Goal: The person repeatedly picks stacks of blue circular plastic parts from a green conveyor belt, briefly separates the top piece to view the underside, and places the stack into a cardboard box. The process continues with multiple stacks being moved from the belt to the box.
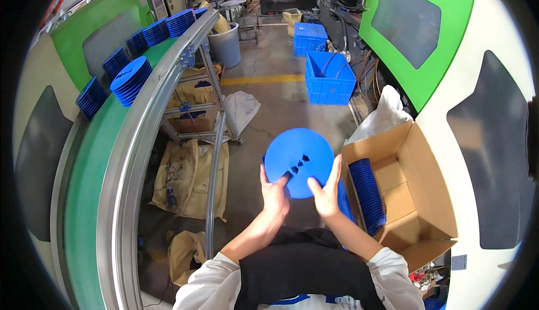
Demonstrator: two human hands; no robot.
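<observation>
In front of my body, both hands hold a round blue plastic disc [292,147] with small dark cutouts around its middle. My left hand [275,196] grips its lower left edge, the thumb reaching onto the face near a cutout. My right hand [327,195] is closed on the lower right edge, thumb on top and fingers along the side. A sliver of darker blue shows at the disc's left edge; I cannot tell whether more discs lie underneath. To the right, an open cardboard box [429,183] contains a row of blue discs [366,195] standing on edge along its left wall.
On my left runs a green conveyor belt [92,197] with a metal rail, carrying several stacks of blue discs [131,80]. Ahead on the floor stand two blue crates [330,88] and a grey bin [225,49]. Green-and-white machines [415,23] flank both sides.
</observation>
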